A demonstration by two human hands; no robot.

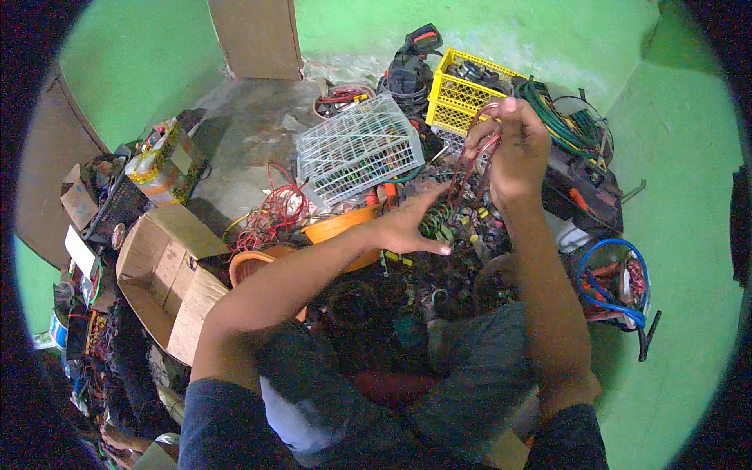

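Observation:
My right hand (517, 153) is raised on the right, its fingers closed around a looped red wire (472, 160) that hangs down below them. Lower and to the left, my left hand (409, 225) is empty, with thumb and fingers spread apart. Under both hands lies a heap of small mixed scrap parts (450, 227), too jumbled to tell apart. An orange basin (341, 225) is partly covered by my left forearm. Beyond it rests a tilted white plastic crate (356, 149).
A tangle of red wire (274, 215) and an open cardboard box (168, 274) are on the left. A yellow crate (454, 110) holding parts stands at the back, beside coiled green cable (548, 117). A blue hose or cable loop (646, 274) sits at the right.

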